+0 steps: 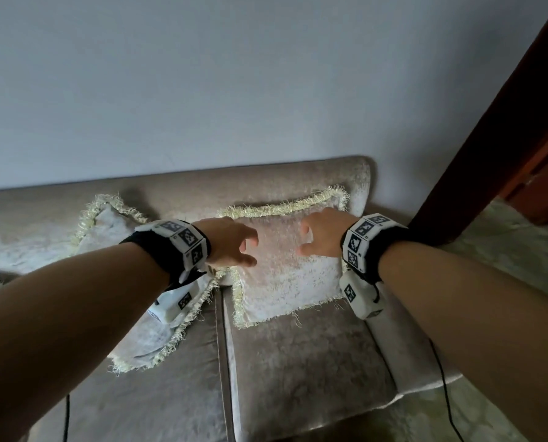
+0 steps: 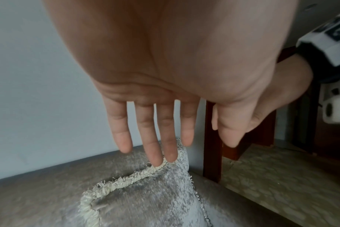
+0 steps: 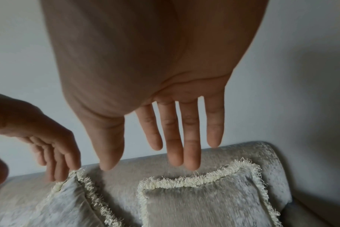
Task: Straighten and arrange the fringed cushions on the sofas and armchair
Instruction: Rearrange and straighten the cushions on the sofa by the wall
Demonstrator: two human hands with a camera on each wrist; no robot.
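Two pale velvet cushions with cream fringe lie on a beige sofa (image 1: 298,362). The right cushion (image 1: 285,275) leans upright against the backrest near the sofa's right end. Beside it the left cushion (image 1: 106,224) slumps at a tilt across the seat seam. My left hand (image 1: 248,250) and right hand (image 1: 304,240) hover side by side in front of the right cushion's upper half, holding nothing. In the wrist views the left fingers (image 2: 157,138) hang straight down to a fringed top edge, and the right fingers (image 3: 190,138) hang just above the right cushion (image 3: 204,204).
A plain white wall (image 1: 234,74) rises behind the sofa. A dark wooden door frame (image 1: 489,122) stands just past the sofa's right end, with patterned flooring (image 1: 521,250) beyond. Thin black cables (image 1: 444,393) hang from both wrists.
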